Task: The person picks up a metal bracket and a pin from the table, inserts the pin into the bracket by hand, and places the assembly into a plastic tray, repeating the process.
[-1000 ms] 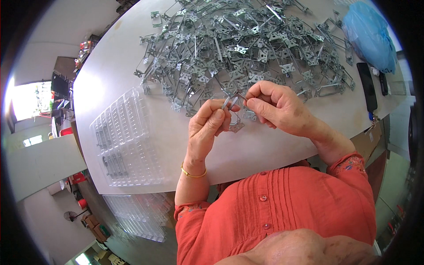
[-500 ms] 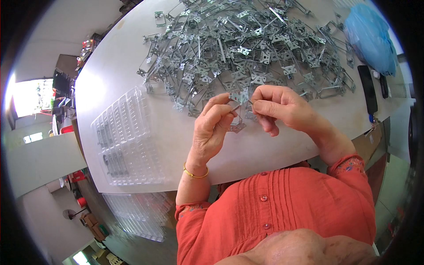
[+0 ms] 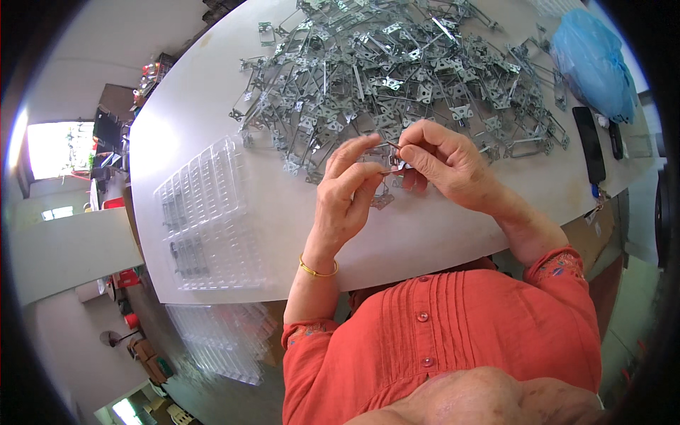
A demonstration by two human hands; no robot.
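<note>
My left hand (image 3: 343,195) is closed, its thumb and index finger pinching a small silvery metal bracket (image 3: 397,163) in front of my chest. On the same bracket, the thumb and bent fingers of my right hand (image 3: 453,170) grip the other side. Fingers cover much of the piece. Just below my fingertips shows another perforated metal plate (image 3: 383,201); whether it joins the held bracket or lies on the table, I cannot tell. Beyond both hands spreads a large heap of similar metal brackets with thin rods (image 3: 397,78).
Clear plastic trays (image 3: 234,234) lie on the white table (image 3: 304,273) at left, a few brackets in their slots. More clear trays (image 3: 223,343) sit lower, past the table edge. On the right are a blue plastic bag (image 3: 591,64) and a black phone (image 3: 589,145).
The bracket between my hands has turned, and its flat plate no longer faces up. My right fingers have closed further around it; my left index finger has lifted and straightened somewhat.
</note>
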